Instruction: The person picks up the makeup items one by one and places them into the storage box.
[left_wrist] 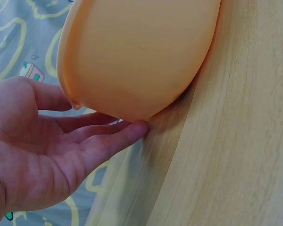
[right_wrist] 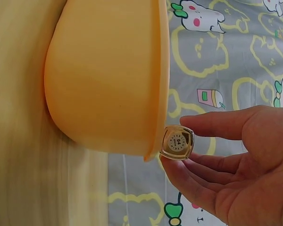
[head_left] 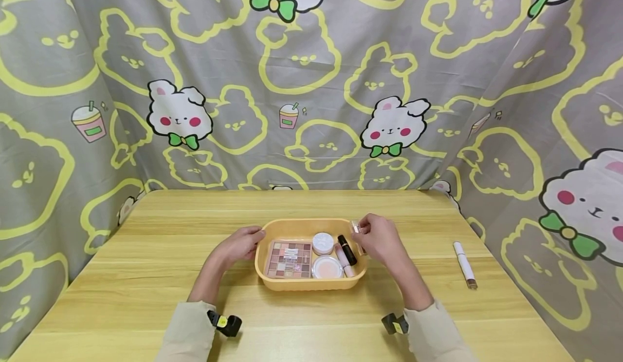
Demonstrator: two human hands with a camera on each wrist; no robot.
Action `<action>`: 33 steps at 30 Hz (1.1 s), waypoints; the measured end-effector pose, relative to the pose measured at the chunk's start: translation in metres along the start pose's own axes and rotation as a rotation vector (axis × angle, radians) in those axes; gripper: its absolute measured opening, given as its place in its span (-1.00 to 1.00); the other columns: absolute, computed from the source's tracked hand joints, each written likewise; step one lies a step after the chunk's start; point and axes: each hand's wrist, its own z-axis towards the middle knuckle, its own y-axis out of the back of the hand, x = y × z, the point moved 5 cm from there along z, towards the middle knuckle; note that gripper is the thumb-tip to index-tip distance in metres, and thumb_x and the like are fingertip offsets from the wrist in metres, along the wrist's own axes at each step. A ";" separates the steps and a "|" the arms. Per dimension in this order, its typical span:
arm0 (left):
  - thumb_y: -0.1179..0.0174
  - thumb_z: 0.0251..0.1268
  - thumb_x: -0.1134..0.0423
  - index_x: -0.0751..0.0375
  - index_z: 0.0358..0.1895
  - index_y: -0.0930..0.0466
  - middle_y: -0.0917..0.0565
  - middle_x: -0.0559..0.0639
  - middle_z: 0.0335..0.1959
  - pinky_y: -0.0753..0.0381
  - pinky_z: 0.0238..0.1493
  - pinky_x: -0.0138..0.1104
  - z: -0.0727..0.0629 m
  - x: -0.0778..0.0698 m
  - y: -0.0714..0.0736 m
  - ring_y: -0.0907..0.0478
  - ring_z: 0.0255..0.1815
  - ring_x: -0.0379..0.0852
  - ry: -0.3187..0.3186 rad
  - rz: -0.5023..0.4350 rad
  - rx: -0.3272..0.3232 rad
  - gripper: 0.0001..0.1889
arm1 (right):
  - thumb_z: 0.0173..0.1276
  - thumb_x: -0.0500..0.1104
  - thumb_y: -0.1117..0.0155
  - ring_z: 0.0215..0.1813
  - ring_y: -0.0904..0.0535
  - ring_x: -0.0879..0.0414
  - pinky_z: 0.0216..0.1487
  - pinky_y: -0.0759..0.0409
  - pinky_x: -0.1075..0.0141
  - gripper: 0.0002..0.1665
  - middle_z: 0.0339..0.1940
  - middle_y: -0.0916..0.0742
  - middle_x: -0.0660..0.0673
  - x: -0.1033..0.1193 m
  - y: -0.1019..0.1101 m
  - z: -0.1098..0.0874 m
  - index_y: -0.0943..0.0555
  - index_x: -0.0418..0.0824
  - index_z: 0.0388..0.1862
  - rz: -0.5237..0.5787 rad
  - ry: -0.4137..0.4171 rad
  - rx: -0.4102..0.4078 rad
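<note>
A yellow-orange plastic basket (head_left: 311, 284) stands on the table with makeup in it. My left hand (head_left: 243, 243) holds its left end, the thumb at the rim and the fingers against the outer side. Over the right rim, my right hand (head_left: 382, 238) pinches a lipstick (right_wrist: 178, 142) between thumb and fingers; its square, shiny base has a round label reading 04. Inside the basket lie an eyeshadow palette (head_left: 289, 260), a white round jar (head_left: 323, 243), a round powder compact (head_left: 327, 268), a black tube (head_left: 347, 250) and a pale pink tube (head_left: 344, 260).
A white tube with a brown end (head_left: 465, 265) lies on the wooden table (head_left: 194, 210), well right of the basket. Grey curtains (head_left: 321, 151) with rabbit drawings hang behind and along both sides of the table.
</note>
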 end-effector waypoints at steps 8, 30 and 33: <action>0.20 0.67 0.17 0.53 0.52 -0.10 -0.47 0.40 0.35 -0.63 0.20 -0.10 -0.001 0.000 -0.001 -0.50 0.33 0.15 0.001 0.001 -0.002 -0.42 | 0.24 -0.20 -0.49 -0.30 -0.66 0.07 -0.30 -0.65 0.27 -0.72 -0.35 -0.75 -0.13 0.005 -0.006 -0.002 -0.67 -0.35 -0.16 0.003 0.012 0.002; 0.21 0.67 0.17 0.55 0.55 -0.01 -0.33 0.47 0.46 -0.49 0.36 0.06 0.000 0.000 -0.002 -0.34 0.48 0.30 0.025 -0.018 -0.003 -0.39 | 0.20 -0.23 -0.52 -0.41 -0.53 0.13 -0.45 -0.51 0.35 -0.75 -0.44 -0.66 -0.07 0.017 -0.032 -0.008 -0.65 -0.32 -0.23 0.005 0.050 0.058; 0.21 0.67 0.17 0.54 0.56 0.00 -0.31 0.47 0.48 -0.47 0.37 0.07 0.000 -0.001 -0.003 -0.31 0.50 0.31 0.031 -0.020 0.000 -0.38 | 0.21 -0.23 -0.52 -0.41 -0.53 0.13 -0.43 -0.51 0.35 -0.77 -0.45 -0.66 -0.06 0.019 -0.034 -0.008 -0.66 -0.31 -0.24 -0.003 0.060 0.063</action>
